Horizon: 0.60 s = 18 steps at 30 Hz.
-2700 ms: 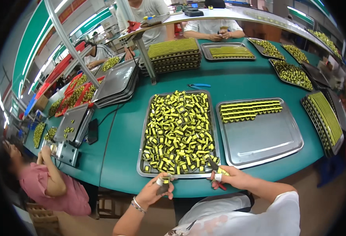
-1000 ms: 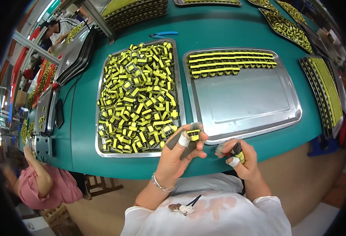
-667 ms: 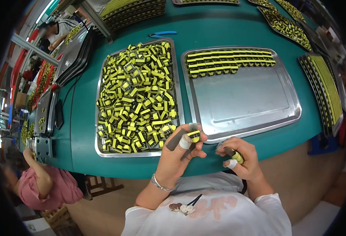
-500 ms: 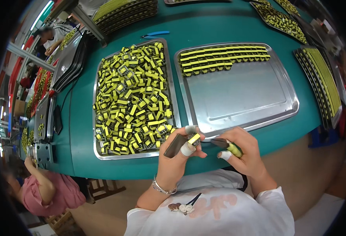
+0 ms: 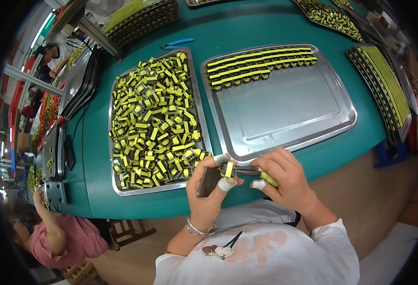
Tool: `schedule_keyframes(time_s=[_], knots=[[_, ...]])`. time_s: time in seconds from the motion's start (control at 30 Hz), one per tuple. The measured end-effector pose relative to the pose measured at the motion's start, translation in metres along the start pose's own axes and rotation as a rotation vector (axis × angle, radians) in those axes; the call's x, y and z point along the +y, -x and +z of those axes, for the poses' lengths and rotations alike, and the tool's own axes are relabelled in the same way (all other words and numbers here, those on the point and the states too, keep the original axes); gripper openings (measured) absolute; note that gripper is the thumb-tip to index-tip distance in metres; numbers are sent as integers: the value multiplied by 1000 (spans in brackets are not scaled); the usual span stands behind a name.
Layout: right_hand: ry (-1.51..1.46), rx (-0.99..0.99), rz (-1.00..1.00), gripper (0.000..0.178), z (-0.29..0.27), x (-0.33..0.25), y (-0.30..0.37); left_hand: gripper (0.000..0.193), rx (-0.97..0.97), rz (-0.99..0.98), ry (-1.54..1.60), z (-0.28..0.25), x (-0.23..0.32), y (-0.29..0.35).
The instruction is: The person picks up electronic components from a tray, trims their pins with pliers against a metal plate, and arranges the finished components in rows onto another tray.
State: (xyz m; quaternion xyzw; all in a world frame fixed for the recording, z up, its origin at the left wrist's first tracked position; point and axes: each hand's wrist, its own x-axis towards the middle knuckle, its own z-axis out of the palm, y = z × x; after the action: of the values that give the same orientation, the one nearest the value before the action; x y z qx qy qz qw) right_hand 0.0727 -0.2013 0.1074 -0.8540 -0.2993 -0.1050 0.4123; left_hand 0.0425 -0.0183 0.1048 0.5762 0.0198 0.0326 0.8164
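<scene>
Between its taped thumb and finger, my left hand (image 5: 201,198) pinches a small transformer (image 5: 229,169) wrapped in yellow tape. A dark flat block (image 5: 209,181) is also held against that palm. My right hand (image 5: 290,183), thumb taped too, grips pliers (image 5: 269,178) with yellow-green handles. Their dark jaws point left and meet the side of the transformer; whether they clamp it is too small to tell. Left of my hands, a metal tray (image 5: 144,191) carries a heap of similar transformers. Beyond my right hand, a second metal tray (image 5: 285,107) has transformers in neat rows along its far side.
Blue-handled pliers (image 5: 178,43) lie beyond the heaped tray on the green table (image 5: 247,28). Stacked full trays stand at the far left (image 5: 142,21) and right (image 5: 382,88). A person in a pink top (image 5: 71,240) sits at left.
My right hand has brought the pliers left, up to the transformer. My left hand has turned the transformer more upright. The whole view has shifted slightly.
</scene>
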Motion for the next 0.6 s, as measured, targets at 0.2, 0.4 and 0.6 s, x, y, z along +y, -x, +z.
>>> schedule_keyframes(time_s=[0.2,0.4,0.6], knots=[[42,0,-5,33,5,2,9,44,2,51,-38,0,-3,4],[55,64,-4,26,5,-4,9,43,18,100,-81,2,-3,7],[-13,123,33,26,5,-6,7,42,48,80,-55,0,-4,8]])
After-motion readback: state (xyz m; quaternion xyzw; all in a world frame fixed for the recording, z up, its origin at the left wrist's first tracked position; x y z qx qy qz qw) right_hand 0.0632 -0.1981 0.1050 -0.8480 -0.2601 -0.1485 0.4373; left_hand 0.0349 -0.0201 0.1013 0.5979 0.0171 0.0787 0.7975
